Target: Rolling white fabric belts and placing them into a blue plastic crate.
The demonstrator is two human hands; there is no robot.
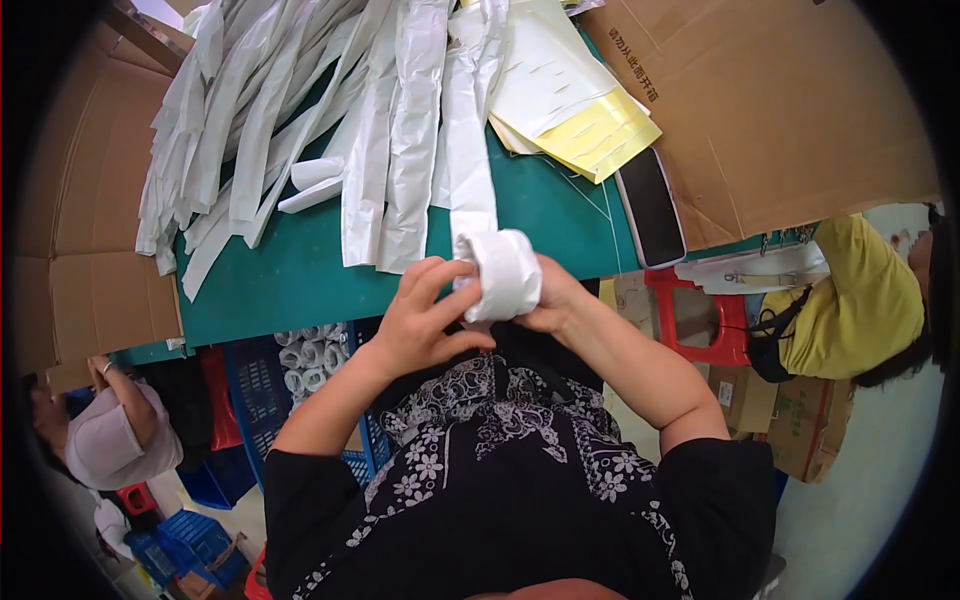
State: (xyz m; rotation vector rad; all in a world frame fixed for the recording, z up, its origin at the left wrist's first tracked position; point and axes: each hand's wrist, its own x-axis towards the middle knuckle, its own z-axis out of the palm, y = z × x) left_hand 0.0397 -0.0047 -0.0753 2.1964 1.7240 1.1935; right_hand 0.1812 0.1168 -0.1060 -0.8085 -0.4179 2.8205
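In front of my chest, at the table's near edge, both my hands hold a roll of white strip [512, 272]. My left hand [425, 312] has its fingertips at the roll's left end, with the thumb stretched below. Around the right side of the roll wraps my right hand [552, 297], its fingers mostly hidden behind it. From the roll, a flat length of the same white strip [470, 185] runs away over the table. Many more crinkled white strips [275, 110] lie in a loose bundle to the left, some hanging near the edge.
The green table [270, 300] carries yellow-and-white sheets [590, 125] and a dark-screened phone [650, 208] at the right. Cardboard [780, 120] flanks both sides. Below stand a blue crate [265, 385] with several white rolls [312, 360] and a red stool [700, 320]. People sit at left and right.
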